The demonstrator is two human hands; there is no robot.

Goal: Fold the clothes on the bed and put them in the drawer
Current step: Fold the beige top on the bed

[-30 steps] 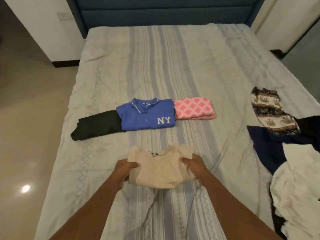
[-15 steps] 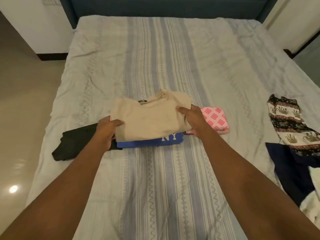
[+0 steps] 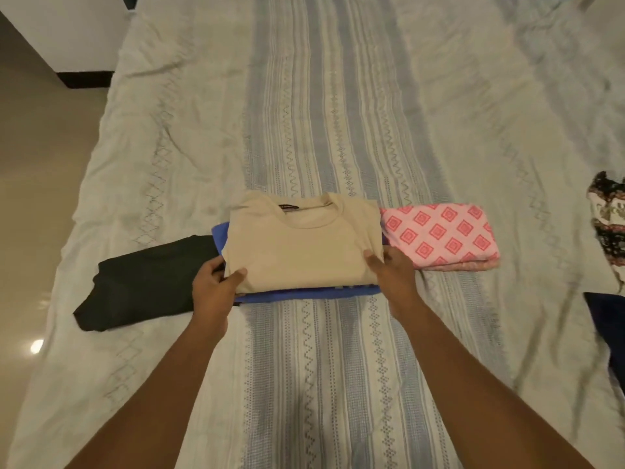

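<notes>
1. Clothes all lie on the bed (image 3: 338,96), which fills most of the view. No drawer is in view.
2. Black garment (image 3: 142,286): folded, at the left end of a row across the bed, touching the middle stack.
3. Beige shirt (image 3: 301,252): folded, collar away from the person, set squarely on the blue shirt (image 3: 304,294). Only the blue shirt's near edge and left corner show.
4. Pink checked cloth (image 3: 439,235): folded, just beside the stack on its right.
5. Unfolded items: a patterned garment (image 3: 607,225) and a dark navy one (image 3: 608,319), loose at the bed's right edge and partly out of frame.
6. Left hand (image 3: 213,286): grips the beige shirt's near-left corner, thumb on top and fingers underneath.
7. Right hand (image 3: 395,275): holds the shirt's near-right edge, thumb on top and the fingers hidden.
8. Assessment: four pieces are folded and at least two are not. Stowing has apparently not begun. The task looks roughly half done, with both hands yet to let go of the stack.
</notes>
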